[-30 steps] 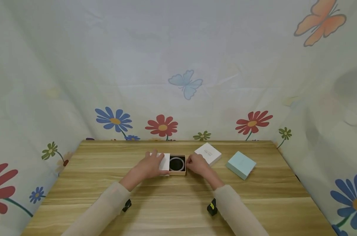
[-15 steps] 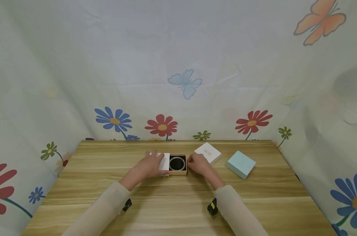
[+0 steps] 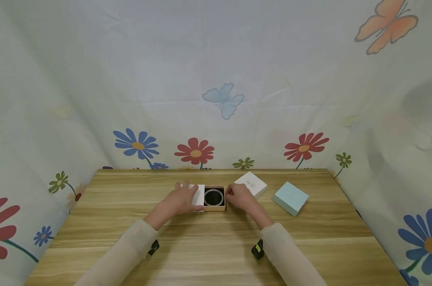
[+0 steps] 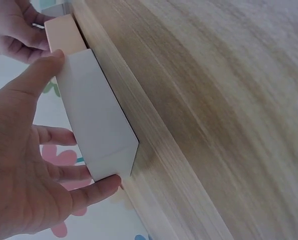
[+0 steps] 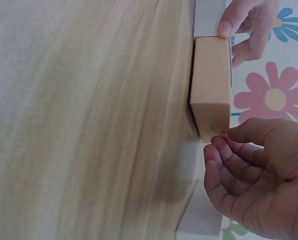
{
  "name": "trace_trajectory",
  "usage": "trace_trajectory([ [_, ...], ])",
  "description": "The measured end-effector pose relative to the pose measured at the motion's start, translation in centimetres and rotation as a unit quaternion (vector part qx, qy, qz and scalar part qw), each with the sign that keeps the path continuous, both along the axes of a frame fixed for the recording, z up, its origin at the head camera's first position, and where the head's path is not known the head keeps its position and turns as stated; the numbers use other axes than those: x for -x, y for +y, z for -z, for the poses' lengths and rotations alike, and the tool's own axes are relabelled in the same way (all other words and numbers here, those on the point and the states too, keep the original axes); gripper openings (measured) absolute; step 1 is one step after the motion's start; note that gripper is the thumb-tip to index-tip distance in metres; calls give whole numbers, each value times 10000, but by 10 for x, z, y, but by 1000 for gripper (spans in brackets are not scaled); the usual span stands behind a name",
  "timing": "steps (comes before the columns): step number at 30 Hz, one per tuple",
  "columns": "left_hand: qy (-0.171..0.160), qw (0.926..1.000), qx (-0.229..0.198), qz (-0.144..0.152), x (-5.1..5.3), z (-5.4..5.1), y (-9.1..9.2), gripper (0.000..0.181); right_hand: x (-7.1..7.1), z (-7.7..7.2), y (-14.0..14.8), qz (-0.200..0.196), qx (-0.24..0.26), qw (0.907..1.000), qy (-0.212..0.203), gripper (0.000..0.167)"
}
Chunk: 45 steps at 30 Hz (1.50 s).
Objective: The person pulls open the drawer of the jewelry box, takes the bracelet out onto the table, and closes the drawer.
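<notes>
Tan tray (image 3: 216,208) and white sleeve (image 3: 199,197) sit just below the centre of the head view, and both hands are busy! Left hand (image 3: 182,199) has its thumb and fingers clamped round the sleeve, while over to the right the right hand (image 3: 240,196) brings thumb and forefinger together, pinching at the tray's outer end; anything between those tips is too small to make out. Progress, then: the tray is partly out, far enough to lay bare the pale ring (image 3: 222,197) around a dark bed (image 3: 214,197). Remaining, it seems: the tray's other end, hidden in the sleeve, and the ring, sitting inside with no finger on it. Further right in the frame, the white box (image 3: 251,184) and the light blue box (image 3: 291,198) look closed, resting on the wooden table (image 3: 216,246). Against 1 second ago? Barely a shift: a sliver more tray peeks from the sleeve, the ring's left edge just about clear. Same grips from both hands, and those 2 boxes keep their spots.
</notes>
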State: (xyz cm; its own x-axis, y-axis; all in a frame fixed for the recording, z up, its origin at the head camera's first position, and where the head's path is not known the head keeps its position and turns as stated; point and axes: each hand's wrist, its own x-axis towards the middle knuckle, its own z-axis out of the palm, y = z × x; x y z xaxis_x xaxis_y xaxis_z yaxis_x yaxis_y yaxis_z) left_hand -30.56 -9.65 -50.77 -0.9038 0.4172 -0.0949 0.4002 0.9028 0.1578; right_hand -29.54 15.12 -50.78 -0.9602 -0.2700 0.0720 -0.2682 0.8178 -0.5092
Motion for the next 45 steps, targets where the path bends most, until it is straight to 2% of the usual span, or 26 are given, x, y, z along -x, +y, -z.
trace_trajectory([
  [7, -12, 9999, 109, -7, -2, -3, 0, 95, -5, -14, -6, -98, 163, 9998, -42, 5],
  [14, -69, 9999, 108, -7, -3, -7, 2, 95, -9, -26, -20, -290, 201, 9990, -271, 10],
  [23, 21, 9998, 204, 42, -3, -4, 2, 95, -12, -37, -31, -394, -85, 9971, -639, 23],
  [30, 7, 9995, 295, 72, 1, -2, 2, 97, -9, -34, -36, -320, -433, 9967, -615, 31],
  [38, -24, 9995, 303, 112, 0, -4, 1, 95, -7, -27, -40, -364, -904, 9950, -218, 37],
  [41, -11, 9995, 300, 130, 0, -4, 1, 94, -6, -24, -44, -480, -931, 9945, -98, 38],
  [45, 2, 9994, 306, 170, 0, -4, 2, 93, -7, -24, -48, -529, -789, 9954, -156, 40],
])
